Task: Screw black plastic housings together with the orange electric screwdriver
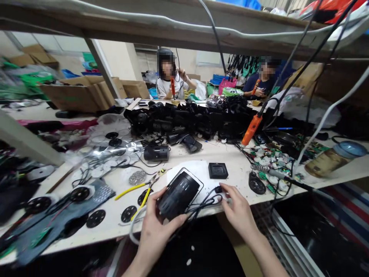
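Fingers (161, 198) of the left hand (154, 227) curl around a black, rounded plastic housing with a glossy ribbed face (178, 194), the thumb pressed along its lower edge, so the hand is closed firmly on it and holds it tilted just above the near edge of the white workbench (239, 169). The right hand (238, 209) lies just to the right, its fingertips pinched together on a small black plug (218, 189) at the end of thin black wires (201, 204) that loop back to the housing.

Under the housing lies a white rectangular sheet (201, 171). Just behind the right hand sits a small square black plastic frame (218, 170), and to its right a round black disc part (256, 185). Yellow-handled pliers (141, 190) lie just left of the left hand, touching the bench, with flat black discs (128, 213) scattered near them and a round perforated metal grille (137, 177) a little beyond. A short black cylinder-shaped unit (156, 152) rests further back, in front of a long heap of black housings (190, 119) that crosses the middle of the bench. An orange-handled tool (251, 130) hangs on a cable right of the heap, over a clutter of small white and green parts (271, 161). Cables hang down from the shelf above across the right side of the view. Beyond the heap, two other people sit at the far side, each holding an orange tool.
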The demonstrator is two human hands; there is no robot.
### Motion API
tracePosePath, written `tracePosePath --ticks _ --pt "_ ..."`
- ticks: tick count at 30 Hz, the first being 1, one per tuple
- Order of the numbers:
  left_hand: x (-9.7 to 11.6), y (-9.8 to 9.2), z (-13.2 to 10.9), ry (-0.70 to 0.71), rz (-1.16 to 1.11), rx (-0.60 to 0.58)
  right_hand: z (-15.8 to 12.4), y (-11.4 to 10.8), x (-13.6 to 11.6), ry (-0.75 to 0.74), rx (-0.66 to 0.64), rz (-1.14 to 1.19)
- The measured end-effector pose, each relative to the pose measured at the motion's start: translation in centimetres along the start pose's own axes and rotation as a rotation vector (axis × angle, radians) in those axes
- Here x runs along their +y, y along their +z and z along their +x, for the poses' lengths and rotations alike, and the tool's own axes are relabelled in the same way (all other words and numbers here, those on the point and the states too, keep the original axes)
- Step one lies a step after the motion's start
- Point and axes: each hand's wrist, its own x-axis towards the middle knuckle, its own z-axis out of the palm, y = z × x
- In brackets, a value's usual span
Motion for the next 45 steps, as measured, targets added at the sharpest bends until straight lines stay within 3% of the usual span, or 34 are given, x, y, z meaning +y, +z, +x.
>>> tracePosePath --ticks 6,9,15,19,22,26,29,32,35,38,41,42,44,45 --pt "-2.9 0.9 -1.8 0.297 0.036 0.166 0.9 0.4 0.2 -0.089 -0.035 -0.254" --pt "-4.2 0.9 -1.7 0.330 0.026 0.203 1.7 0.8 0.2 -0.123 -0.061 -0.318" --pt "-4.6 1.1 -1.3 0.221 -0.074 0.151 2.4 0.9 0.8 -0.118 -0.109 -0.356" --pt "-3.1 1.1 -1.1 0.099 -0.135 0.128 2.1 0.1 0.1 -0.079 -0.121 -0.305" --pt "-1.6 0.7 -1.3 -0.002 -0.241 0.095 0.7 -0.4 -1.1 -0.060 -0.055 -0.089" --pt "-0.5 -0.4 -2.1 -0.062 -0.263 -0.029 -2.8 0.2 -1.8 0.086 -0.052 0.371" --pt "-0.1 -0.9 -2.6 0.013 -0.098 -0.243 -5.3 1.1 -1.1 0.271 -0.134 0.710" --pt "0.2 -0.2 -2.7 0.038 0.103 -0.475 -6.9 0.8 -0.3 0.355 -0.297 0.927" --pt "0.2 1.6 -2.2 -0.044 0.146 -0.629 -8.0 -0.7 -0.2 0.477 -0.393 0.984" --pt "-0.3 3.5 -1.7 -0.123 0.075 -0.809 -9.4 -2.2 0.1 0.576 -0.326 0.988" --pt "-1.4 4.8 -1.2 -0.228 -0.075 -0.953 -12.4 -2.5 2.2 0.742 -0.188 1.073" --pt "-2.0 5.0 -0.9 -0.257 -0.086 -0.953 -13.7 -2.5 3.4 0.838 -0.105 1.123" --pt "-3.5 5.3 -0.3 -0.297 -0.019 -0.932 -16.6 -2.5 6.3 1.220 0.199 1.221" --pt "-4.4 5.4 0.0 -0.310 0.033 -0.944 -18.1 -2.7 7.9 1.306 0.324 1.202"
